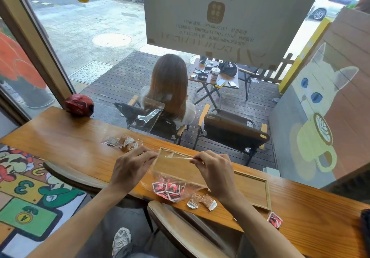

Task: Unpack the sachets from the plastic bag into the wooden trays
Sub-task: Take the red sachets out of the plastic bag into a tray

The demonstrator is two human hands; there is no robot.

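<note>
Left hand [131, 167] pinches the left end of a clear plastic bag's [176, 174] mouth, fingers curled on the film above the wooden counter [66, 137]. Behind it, a second clear bag of brownish sachets [125, 142] lies on the counter. Red sachets [169, 190] sit bunched at the bottom of the held bag, which hangs over a wooden tray [258, 189]. Right hand [215, 172] pinches the mouth's other end. Two brown sachets [202, 200] lie loose beneath that wrist, and one red sachet [274, 220] rests farther right near the counter's edge.
</note>
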